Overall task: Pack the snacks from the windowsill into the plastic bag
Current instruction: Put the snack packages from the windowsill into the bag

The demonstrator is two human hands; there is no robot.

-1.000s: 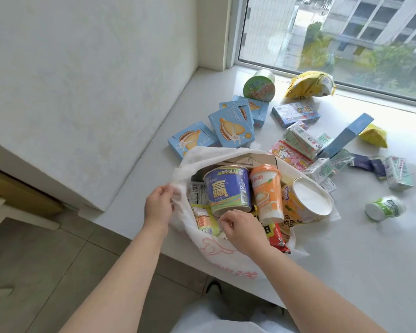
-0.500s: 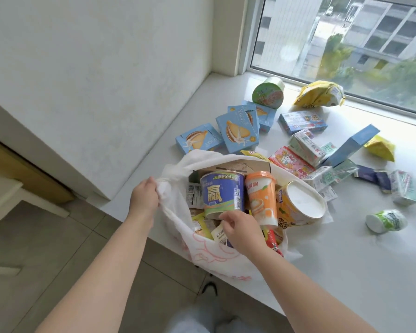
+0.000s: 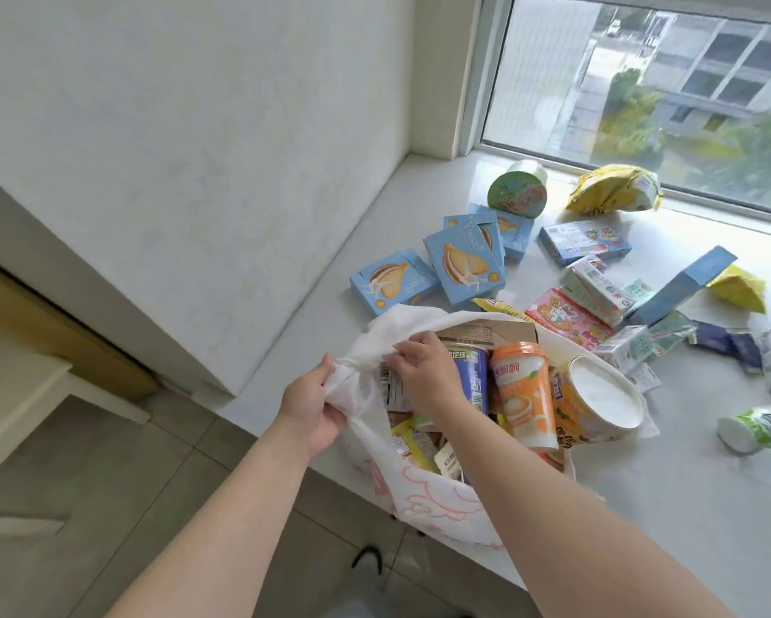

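The left hand (image 3: 314,405) grips the white plastic bag (image 3: 419,501) at the windowsill's (image 3: 642,506) front edge. The right hand (image 3: 423,372) pinches its rim, holding it wide for more snacks like the blue boxes (image 3: 463,265) behind.

bare forearms, no sleeves; hands (image 3: 316,405) ungloved, light clothing below.

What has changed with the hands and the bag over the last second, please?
The right hand moved from the bag's near edge up to its far-left rim and now pinches it. The left hand still grips the plastic bag; the snacks on the windowsill stayed put.
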